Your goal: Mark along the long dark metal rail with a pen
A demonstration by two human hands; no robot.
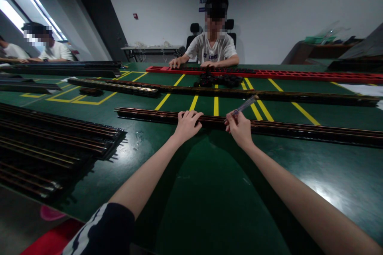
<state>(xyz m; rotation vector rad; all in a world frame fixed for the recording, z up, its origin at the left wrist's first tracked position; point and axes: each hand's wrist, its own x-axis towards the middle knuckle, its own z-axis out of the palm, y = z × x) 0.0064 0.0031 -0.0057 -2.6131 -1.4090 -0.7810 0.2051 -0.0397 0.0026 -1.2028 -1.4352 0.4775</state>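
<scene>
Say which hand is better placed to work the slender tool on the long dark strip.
Probably the right hand: it grips the slender tool at the long dark strip. The left hand rests on the strip, with no tool visible in it.

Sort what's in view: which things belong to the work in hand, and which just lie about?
In hand:
- long dark strip, under the left hand
- slim clear tool, in the right hand

Apparently lying about:
- dark strips at left
- white sheet at right

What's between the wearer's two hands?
Head view: a stretch of the long dark strip, lying on the green tabletop, spans from left hand to right hand.
</scene>
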